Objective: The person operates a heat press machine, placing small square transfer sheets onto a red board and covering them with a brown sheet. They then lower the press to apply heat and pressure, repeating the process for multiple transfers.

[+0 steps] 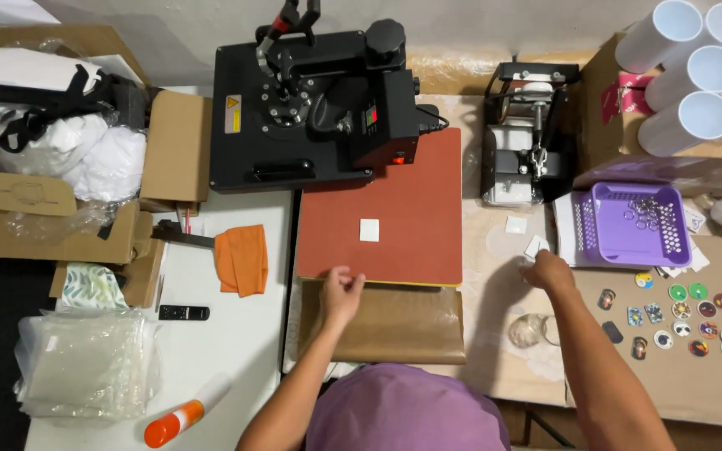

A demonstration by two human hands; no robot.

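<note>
My left hand (343, 290) rests with curled fingers at the front edge of the red-brown pad (411, 192) of a heat press, just above a brown sheet (394, 326); whether it pinches anything is unclear. A small white square (368, 230) lies in the middle of the pad. My right hand (547, 270) reaches to the right of the pad, its fingers on a small white square piece (536, 246) on the table. Another white square (516, 224) lies just beyond it.
The black heat press (311, 108) is swung to the left. A smaller press (528, 134) stands to the right. A purple basket (638, 224), several round printed badges (683, 321), white mugs (687, 67), an orange cloth (242, 259), a remote (183, 312) and cardboard boxes (68, 234) surround the work area.
</note>
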